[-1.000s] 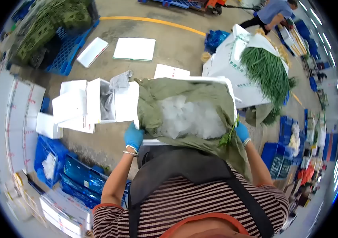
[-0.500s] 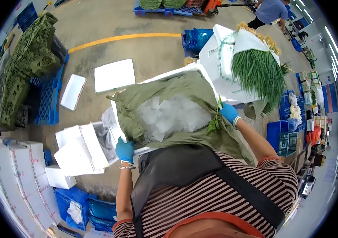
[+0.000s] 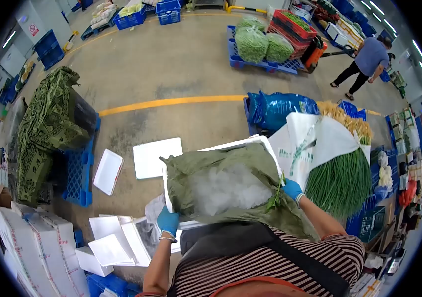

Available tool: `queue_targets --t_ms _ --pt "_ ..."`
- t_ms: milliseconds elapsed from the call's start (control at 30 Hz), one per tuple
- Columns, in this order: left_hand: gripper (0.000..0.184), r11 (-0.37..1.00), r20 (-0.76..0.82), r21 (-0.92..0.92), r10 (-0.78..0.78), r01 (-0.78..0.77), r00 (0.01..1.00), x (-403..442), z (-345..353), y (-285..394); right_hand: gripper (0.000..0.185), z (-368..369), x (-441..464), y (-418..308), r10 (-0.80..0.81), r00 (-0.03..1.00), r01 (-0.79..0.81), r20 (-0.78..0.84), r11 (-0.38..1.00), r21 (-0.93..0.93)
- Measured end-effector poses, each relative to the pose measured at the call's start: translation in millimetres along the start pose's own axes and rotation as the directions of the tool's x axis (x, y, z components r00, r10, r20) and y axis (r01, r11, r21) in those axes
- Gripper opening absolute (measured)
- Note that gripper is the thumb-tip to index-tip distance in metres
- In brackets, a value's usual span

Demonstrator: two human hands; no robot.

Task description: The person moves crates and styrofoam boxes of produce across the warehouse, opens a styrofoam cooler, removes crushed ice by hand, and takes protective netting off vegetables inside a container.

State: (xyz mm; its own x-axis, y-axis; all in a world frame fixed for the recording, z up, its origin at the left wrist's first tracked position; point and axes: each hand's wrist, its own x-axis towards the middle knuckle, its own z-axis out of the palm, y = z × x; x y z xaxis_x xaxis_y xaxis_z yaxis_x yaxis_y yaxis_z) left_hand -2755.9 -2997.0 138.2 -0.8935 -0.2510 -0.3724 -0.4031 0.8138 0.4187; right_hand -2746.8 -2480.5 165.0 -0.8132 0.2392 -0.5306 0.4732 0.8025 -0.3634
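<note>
A white foam box (image 3: pixel 270 150) is in front of my body, lined with an olive-green sheet (image 3: pixel 184 173). Whitish ice chunks (image 3: pixel 231 190), blurred by mist, lie in the sheet. My left hand (image 3: pixel 168 221), in a blue glove, is closed on the box's near left corner. At the right rim my right hand (image 3: pixel 292 190), gloved the same way, is closed; its fingertips are partly hidden. A green leafy stem (image 3: pixel 274 199) hangs down beside its fingers over the sheet; whether they pinch it is unclear.
Foam lids (image 3: pixel 158 158) lie on the floor beyond the box. On the right stands a white carton with green onions (image 3: pixel 339 180). A cloth-covered stack (image 3: pixel 55 119) is left, white boxes (image 3: pixel 38 247) near left. A pallet of bagged greens (image 3: pixel 258 44) and a person (image 3: pixel 367 62) are farther off.
The view has tilted up, so the floor and the far pallet show more and everything sits lower. Both hands stay at the box rim. The person at the back now shows almost whole.
</note>
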Motion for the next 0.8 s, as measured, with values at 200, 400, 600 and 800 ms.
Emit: queue_targets --t_ms 200,400,600,800 --pt "0.04 0.996 -0.035 -0.069 -0.059 0.056 0.998 68.3 -17.0 54.2 0.043 -46.5 76.8 -39.7 -0.011 1.0 0.009 -0.029 0.998 -0.066" --pt "0.048 0.993 0.036 -0.082 0.086 -0.082 0.996 196.4 -28.5 111.7 0.045 -63.8 146.9 -65.7 0.037 0.989 -0.037 -0.141 0.999 0.005" --pt "0.04 0.977 0.122 -0.083 0.208 -0.199 0.971 374.0 -27.4 181.3 0.041 -77.1 229.3 -114.5 0.164 0.96 -0.14 -0.227 0.983 0.121" --pt "0.045 0.937 0.177 0.07 0.327 -0.343 0.928 486.7 -13.3 213.1 0.038 -114.3 282.1 -149.8 0.268 0.953 -0.252 -0.144 0.96 0.12"
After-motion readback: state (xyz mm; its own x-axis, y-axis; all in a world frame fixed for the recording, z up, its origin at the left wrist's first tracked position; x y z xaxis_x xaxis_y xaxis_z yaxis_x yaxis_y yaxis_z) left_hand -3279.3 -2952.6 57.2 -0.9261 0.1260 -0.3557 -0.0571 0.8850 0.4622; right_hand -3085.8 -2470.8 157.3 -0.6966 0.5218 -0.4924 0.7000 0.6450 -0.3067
